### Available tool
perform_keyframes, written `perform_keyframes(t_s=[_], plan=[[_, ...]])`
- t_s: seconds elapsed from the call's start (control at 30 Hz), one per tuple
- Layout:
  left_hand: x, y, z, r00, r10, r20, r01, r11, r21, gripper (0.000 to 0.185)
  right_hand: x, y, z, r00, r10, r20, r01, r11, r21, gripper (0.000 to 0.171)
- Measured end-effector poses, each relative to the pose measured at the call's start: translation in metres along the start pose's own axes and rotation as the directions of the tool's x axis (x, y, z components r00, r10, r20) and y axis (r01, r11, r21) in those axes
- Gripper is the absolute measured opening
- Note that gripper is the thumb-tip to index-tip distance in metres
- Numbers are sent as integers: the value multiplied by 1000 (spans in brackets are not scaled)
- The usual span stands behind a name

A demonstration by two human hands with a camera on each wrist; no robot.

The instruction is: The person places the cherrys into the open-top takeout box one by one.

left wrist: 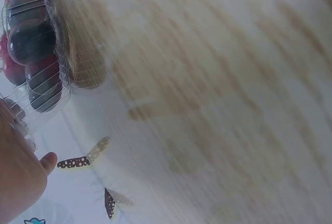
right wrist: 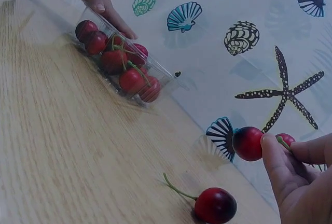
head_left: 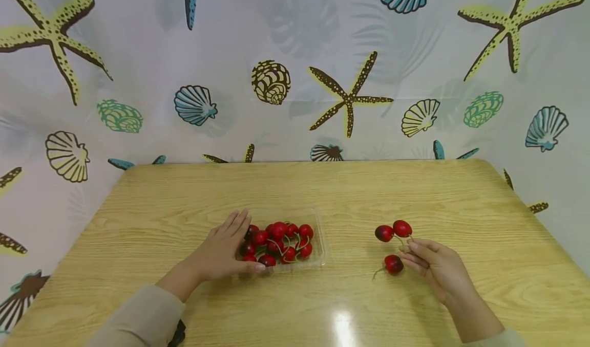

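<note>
A clear plastic box [head_left: 321, 244] full of red cherries [head_left: 278, 231] stands left of the table's middle. My left hand [head_left: 226, 247] rests on its left end, fingers straight and thumb stretched along the near side. In the right wrist view, the fingers of that left hand [right wrist: 106, 6] lie along the box's upper edge. With thumb and fingertips my right hand [head_left: 438, 267] pinches the stems of two cherries [head_left: 402, 229], held right of the box. A single dark red cherry [head_left: 394, 264] with its stem lies on the table beside the right fingers.
The light wood table [head_left: 345, 193] runs back to a white cloth [head_left: 230, 45] printed with shells and starfish. A small dark object [head_left: 177, 333] shows by the left sleeve [head_left: 143, 316]. Glare [head_left: 343, 326] marks the near part of the table.
</note>
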State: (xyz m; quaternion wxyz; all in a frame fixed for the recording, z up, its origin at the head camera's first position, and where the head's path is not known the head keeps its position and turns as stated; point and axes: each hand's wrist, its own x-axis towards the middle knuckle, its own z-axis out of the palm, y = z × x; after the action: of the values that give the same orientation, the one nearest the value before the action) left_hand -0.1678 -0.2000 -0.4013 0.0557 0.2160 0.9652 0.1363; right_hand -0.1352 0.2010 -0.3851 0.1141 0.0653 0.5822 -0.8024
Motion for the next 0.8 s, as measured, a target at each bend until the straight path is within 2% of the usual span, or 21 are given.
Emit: perform_keyframes(t_s=[0.23,0.47,0.8], plan=[[0,1,-1,1000,0,2,0,1000,-4,106,6,-1,19,999,4,37,-3,999,-33,26],[0,1,1,1000,-9,3,9,1000,7,107,11,-1,35,995,18,95,-13,999,-49,28],[0,0,0,1000,-11,0,11,1000,14,108,21,0,55,982,22,188,-4,995,-98,40]])
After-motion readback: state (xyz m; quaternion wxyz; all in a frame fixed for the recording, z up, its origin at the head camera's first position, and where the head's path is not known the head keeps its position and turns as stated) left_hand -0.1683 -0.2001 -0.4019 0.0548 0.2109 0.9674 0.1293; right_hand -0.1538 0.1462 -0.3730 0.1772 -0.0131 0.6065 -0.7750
